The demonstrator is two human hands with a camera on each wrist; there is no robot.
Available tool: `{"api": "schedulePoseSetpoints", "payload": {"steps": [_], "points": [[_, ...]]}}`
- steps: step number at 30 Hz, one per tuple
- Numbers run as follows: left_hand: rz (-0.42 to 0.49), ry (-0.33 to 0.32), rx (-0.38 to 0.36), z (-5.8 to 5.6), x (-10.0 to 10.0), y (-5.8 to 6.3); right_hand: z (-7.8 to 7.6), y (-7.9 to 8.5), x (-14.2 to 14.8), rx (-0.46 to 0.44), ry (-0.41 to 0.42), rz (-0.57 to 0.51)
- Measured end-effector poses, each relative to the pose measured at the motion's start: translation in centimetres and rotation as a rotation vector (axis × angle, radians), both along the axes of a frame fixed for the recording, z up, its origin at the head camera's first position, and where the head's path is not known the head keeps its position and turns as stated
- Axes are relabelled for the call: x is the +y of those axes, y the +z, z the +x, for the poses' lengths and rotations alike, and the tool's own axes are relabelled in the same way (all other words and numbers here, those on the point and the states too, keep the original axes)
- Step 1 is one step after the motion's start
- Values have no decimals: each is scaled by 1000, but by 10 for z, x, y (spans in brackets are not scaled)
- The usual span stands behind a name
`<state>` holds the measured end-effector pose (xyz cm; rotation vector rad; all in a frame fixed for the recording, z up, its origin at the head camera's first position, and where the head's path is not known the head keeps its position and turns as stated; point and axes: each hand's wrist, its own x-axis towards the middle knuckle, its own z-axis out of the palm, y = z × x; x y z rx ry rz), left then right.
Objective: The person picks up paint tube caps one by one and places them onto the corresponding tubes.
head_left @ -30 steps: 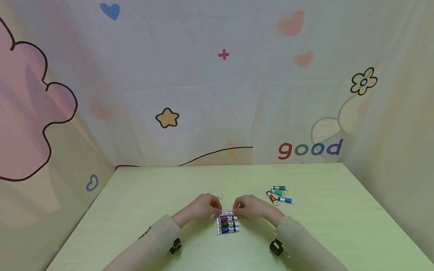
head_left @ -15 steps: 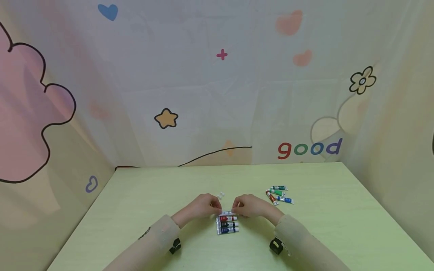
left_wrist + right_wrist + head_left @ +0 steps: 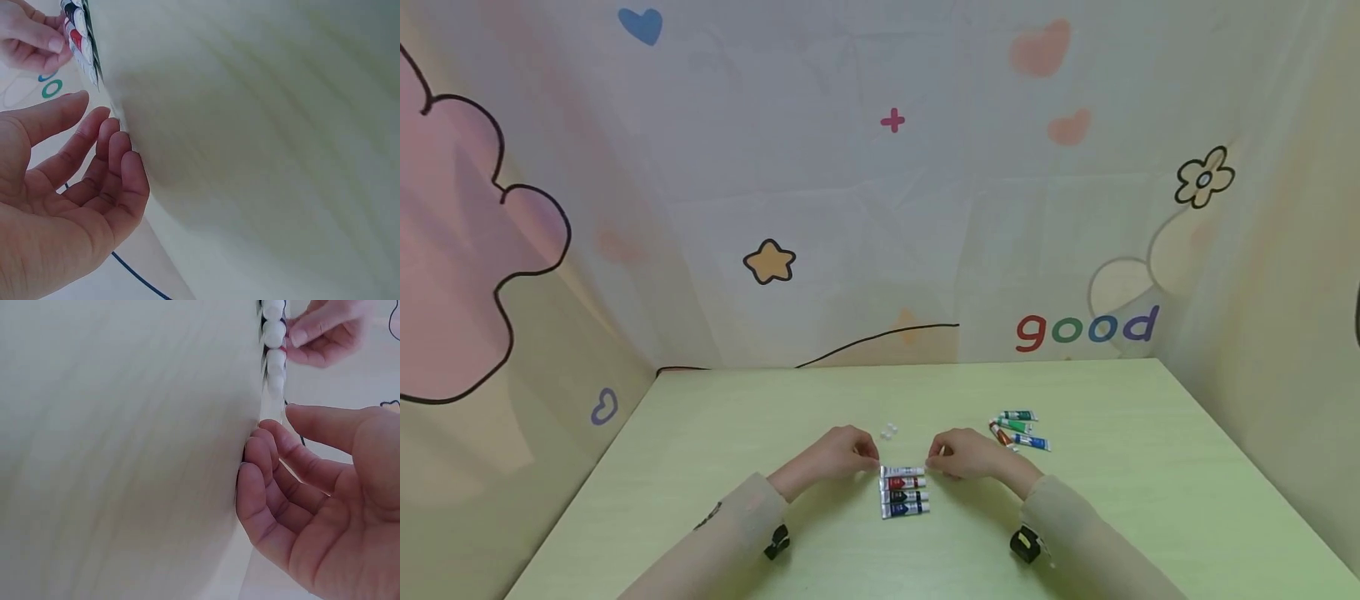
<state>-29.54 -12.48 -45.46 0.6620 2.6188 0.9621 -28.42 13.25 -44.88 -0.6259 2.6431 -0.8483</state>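
Paint tubes lie side by side in a neat stack of rows at the middle of the table: a white tube (image 3: pixel 902 472) farthest, then a red tube (image 3: pixel 902 483), a black tube (image 3: pixel 904 497) and a dark blue tube (image 3: pixel 905 509) nearest. My left hand (image 3: pixel 842 454) is just beyond the white tube's left end, fingers loosely bent. Beyond its cap end is my right hand (image 3: pixel 966 454), similarly relaxed. Both wrist views show thumb and forefinger apart with nothing between them, and fingertips low at the tabletop.
Several small white pieces (image 3: pixel 889 432) lie behind the row. Farther right is a loose group: a dark green tube (image 3: pixel 1018 415), a light green tube (image 3: pixel 1013 425), a reddish-brown tube (image 3: pixel 1001 434) and a blue tube (image 3: pixel 1032 442). A printed curtain (image 3: pixel 850 167) encloses the table (image 3: pixel 737 417).
Both hands have let go of the white tube's ends and moved apart, the left hand leftward and the right hand rightward. The tubes stay lined up.
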Motion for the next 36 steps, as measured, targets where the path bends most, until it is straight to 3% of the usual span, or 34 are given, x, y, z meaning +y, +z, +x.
{"api": "schedulePoseSetpoints", "payload": {"steps": [6,12,16,24,31,36], "points": [[-6,43,2,1,-16,-3,6,1,21,6,-38,11],[15,39,7,5,-33,-5,16,1,51,-2,-35,-10],[26,76,13,9,-47,-4,19,3,69,-17,-80,-9],[23,72,45,7,-62,-4,13,5,87,56,-212,43],[34,91,31,12,-64,-3,4,4,85,131,-209,72],[47,67,32,10,-62,0,-2,3,82,143,-264,101]]}}
